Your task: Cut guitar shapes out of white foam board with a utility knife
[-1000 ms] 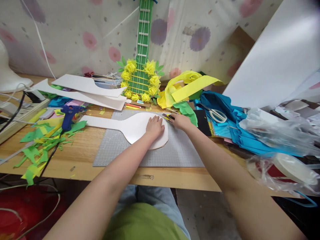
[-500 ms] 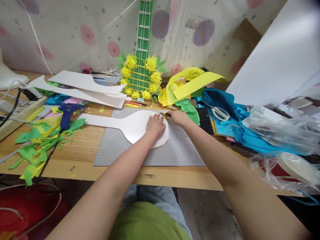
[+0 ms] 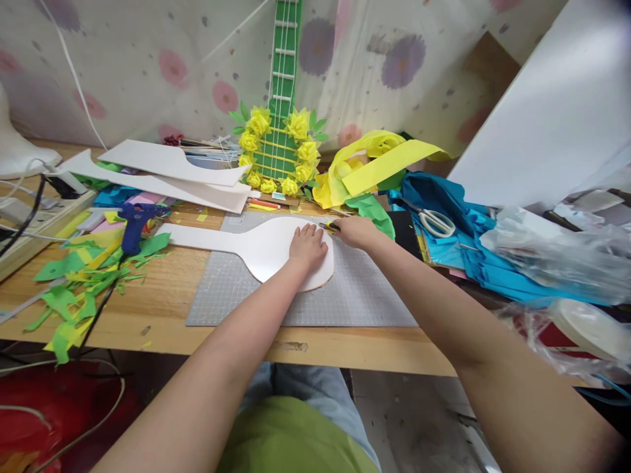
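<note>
A white foam board cut in a guitar shape (image 3: 266, 246) lies on a grey cutting mat (image 3: 365, 302), its long neck reaching left past the mat. My left hand (image 3: 308, 248) rests flat on the wide body with the fingers spread. At the body's upper right edge, my right hand (image 3: 355, 232) is closed round a yellow and black utility knife (image 3: 329, 227). The knife's tip points left, at the board's rim; I cannot see the blade clearly. Behind the mat stands a green paper guitar (image 3: 280, 148) ringed with yellow paper flowers.
On the left are a blue glue gun (image 3: 135, 226), green and yellow paper scraps (image 3: 73, 282), white board offcuts (image 3: 162, 164) and a power strip (image 3: 44, 226). Yellow crepe paper (image 3: 379, 164), white-handled scissors (image 3: 436, 223), blue paper (image 3: 497, 263) and plastic bags (image 3: 582, 249) crowd the right.
The right hand with the utility knife has shifted very slightly right along the board's edge. The left hand stays on the board. The view has moved a little.
</note>
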`<state>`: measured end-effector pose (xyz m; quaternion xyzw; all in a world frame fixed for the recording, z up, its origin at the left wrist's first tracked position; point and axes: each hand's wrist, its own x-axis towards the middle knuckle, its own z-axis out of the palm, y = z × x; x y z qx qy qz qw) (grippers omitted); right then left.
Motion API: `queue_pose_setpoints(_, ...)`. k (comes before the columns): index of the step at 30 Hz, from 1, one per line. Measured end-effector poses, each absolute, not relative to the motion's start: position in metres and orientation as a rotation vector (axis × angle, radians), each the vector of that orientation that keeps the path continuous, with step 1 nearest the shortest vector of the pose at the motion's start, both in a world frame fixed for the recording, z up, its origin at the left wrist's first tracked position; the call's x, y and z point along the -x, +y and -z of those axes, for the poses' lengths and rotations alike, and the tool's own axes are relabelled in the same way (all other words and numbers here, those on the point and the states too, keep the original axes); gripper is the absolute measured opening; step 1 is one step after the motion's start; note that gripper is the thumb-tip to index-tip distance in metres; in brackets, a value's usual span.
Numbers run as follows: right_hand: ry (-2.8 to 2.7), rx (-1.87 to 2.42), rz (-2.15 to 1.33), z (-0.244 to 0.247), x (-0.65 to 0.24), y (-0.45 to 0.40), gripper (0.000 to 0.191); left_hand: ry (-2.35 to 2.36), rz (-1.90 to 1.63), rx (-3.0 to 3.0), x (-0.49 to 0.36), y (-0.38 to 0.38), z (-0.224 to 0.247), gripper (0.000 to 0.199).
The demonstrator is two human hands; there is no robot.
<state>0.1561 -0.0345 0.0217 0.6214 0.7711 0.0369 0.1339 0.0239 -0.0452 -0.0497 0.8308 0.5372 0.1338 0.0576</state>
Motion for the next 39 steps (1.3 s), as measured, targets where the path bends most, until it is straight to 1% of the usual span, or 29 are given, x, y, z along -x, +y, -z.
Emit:
queue_pose_setpoints(24, 2.227, -1.834, -0.011, -0.017, -0.166, -0.043, 0.033, 1.634, -0.389, -2.494, -0.026, -0.045, 0.048, 0.042)
queue_pose_setpoints(39, 2.123, -1.887, 0.045, -0.018, -0.16, -0.058, 0.033, 1.645, -0.405, -2.5, -0.027, -0.045, 0.051, 0.041)
